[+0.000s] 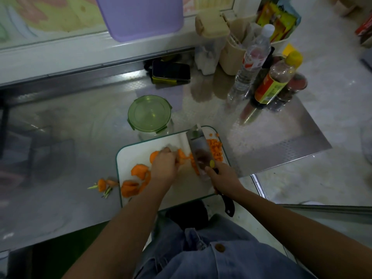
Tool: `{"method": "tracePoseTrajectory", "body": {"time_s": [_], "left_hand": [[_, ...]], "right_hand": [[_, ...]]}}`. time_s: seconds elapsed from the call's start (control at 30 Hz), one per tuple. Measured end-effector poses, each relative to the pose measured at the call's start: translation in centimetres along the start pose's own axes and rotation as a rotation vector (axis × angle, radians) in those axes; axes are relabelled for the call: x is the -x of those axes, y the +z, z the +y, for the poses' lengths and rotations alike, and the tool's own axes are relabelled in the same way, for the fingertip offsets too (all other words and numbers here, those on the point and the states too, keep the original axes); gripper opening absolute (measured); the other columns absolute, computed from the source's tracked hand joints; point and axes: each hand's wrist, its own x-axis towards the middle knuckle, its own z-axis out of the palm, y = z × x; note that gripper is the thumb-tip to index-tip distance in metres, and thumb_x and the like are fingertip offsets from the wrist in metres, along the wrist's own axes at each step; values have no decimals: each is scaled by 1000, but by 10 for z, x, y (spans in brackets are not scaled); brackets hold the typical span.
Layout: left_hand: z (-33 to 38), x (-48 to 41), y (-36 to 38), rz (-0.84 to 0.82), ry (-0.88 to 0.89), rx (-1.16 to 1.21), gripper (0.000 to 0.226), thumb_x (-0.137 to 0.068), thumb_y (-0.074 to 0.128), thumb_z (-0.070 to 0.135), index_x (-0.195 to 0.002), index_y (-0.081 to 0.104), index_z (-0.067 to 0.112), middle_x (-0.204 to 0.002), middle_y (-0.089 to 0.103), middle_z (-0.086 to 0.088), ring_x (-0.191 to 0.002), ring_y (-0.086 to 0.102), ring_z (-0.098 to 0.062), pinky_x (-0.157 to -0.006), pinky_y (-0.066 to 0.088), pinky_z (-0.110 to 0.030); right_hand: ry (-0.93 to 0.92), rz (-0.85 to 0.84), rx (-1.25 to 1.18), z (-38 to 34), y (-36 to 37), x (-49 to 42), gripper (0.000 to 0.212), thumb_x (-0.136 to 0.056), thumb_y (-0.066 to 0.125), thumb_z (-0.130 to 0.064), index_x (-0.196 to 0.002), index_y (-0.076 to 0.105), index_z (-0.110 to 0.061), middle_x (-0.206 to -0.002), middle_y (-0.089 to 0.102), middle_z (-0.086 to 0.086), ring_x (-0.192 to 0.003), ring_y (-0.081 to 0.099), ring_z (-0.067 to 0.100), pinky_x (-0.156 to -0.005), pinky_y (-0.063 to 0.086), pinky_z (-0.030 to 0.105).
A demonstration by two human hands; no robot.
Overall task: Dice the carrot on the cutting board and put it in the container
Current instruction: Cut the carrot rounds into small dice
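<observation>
The left hand (pixel 164 166) has its fingers curled down on some carrot strips (pixel 182 156). It pins them flat so they don't slide. I can't see the fingertips well, it's too blurry. The right hand (pixel 223 178) is wrapped tight round the black handle of the knife (pixel 199 150). The wide blade stands on the strips just beside the left fingers, set to chop across them. On the far side of the blade sits a pile of little carrot cubes (pixel 216 150). They are at the right end of the board (pixel 141 150), likely to keep the done bits apart from the rest. At the left end wait the bigger slices (pixel 138 170). I count about three, though they overlap. The cut-off carrot top (pixel 102 185) lies off the board on the counter. Just behind the board stands the container (pixel 150 115), close for scooping. Its green lid is on, so I guess no carrot is in it yet. So that makes two hands, one knife, one board, one container and one pile of cubes.
</observation>
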Motion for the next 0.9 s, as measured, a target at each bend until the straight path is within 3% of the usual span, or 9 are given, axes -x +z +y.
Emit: {"method": "tracePoseTrajectory", "body": {"time_s": [0.23, 0.37, 0.6, 0.77, 0.9], "left_hand": [[-6, 1, 1, 45, -44, -70, 15, -87, 58, 24, -90, 63, 10, -104, 55, -12, -99, 53, -30, -75, 44, -37], [-1, -9, -3, 65, 35, -57, 11, -86, 59, 21, -90, 62, 12, -106, 52, -10, -101, 50, -29, -76, 47, -40], [11, -21, -1, -48, 59, -265, 37, -94, 48, 17, -131, 46, 18, -122, 47, -10, -113, 47, -26, -82, 44, -35], [12, -22, -4, -33, 47, -267, 23, -94, 49, 19, -115, 59, 17, -118, 47, -8, -110, 47, -25, -81, 43, -34], [6, -19, -7, -44, -51, -138, 18, -88, 61, 29, -101, 64, 17, -109, 55, -8, -104, 52, -24, -81, 47, -36]], "right_hand": [[4, 1, -18, -1, -2, -1, 31, -94, 52, -21, -66, 43, -29, -56, 47, -6, -55, 52, 21, -61, 49, 40], [19, 0, -57, -3, -5, 2, 29, -95, 52, -22, -67, 45, -27, -55, 48, -4, -49, 50, 17, -59, 51, 44], [29, -14, -46, -5, -5, 4, 24, -95, 51, -26, -72, 47, -28, -60, 50, -1, -56, 55, 23, -62, 54, 50], [30, -9, -46, -8, -4, 3, 27, -95, 51, -26, -68, 46, -27, -55, 50, -3, -49, 52, 17, -58, 52, 43], [36, -12, 2, -6, -2, 0, 29, -95, 50, -26, -67, 45, -27, -56, 49, -3, -52, 54, 21, -58, 50, 43]]}}
